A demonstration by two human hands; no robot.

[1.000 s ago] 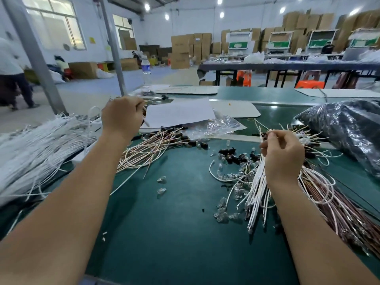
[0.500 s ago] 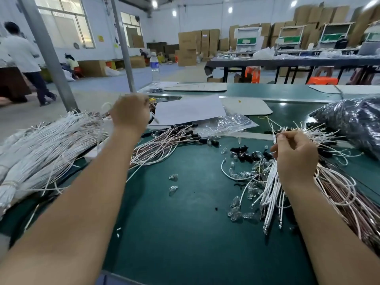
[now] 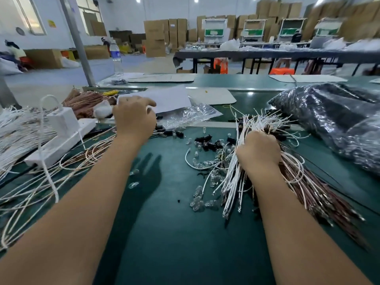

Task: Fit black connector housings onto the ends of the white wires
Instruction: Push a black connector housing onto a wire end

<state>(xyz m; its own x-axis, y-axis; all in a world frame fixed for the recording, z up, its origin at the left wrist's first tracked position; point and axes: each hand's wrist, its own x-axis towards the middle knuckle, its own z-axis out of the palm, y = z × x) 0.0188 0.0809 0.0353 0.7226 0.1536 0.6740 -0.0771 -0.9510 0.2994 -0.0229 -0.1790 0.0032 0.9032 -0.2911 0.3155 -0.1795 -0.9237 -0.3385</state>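
Note:
My right hand (image 3: pixel 259 151) grips a bundle of white wires (image 3: pixel 232 182) that fans out above and below the fist over the green table (image 3: pixel 174 233). Loose black connector housings (image 3: pixel 207 144) lie just left of that bundle. My left hand (image 3: pixel 133 118) hovers with loosely curled fingers over the far end of a pile of pinkish-white wires (image 3: pixel 82 161) whose ends carry black housings (image 3: pixel 172 133). I see nothing held in it.
Small clear parts (image 3: pixel 203 194) are scattered near the bundle. A black plastic bag (image 3: pixel 329 120) fills the right side. A white power strip (image 3: pixel 61 138) and a heap of white wires (image 3: pixel 16 130) lie at the left. Paper (image 3: pixel 166 97) and a clear bag (image 3: pixel 189 114) lie behind.
My left hand has moved right and lower, from the far left toward the housing ends of the wire pile. My right hand keeps its hold on the bundle.

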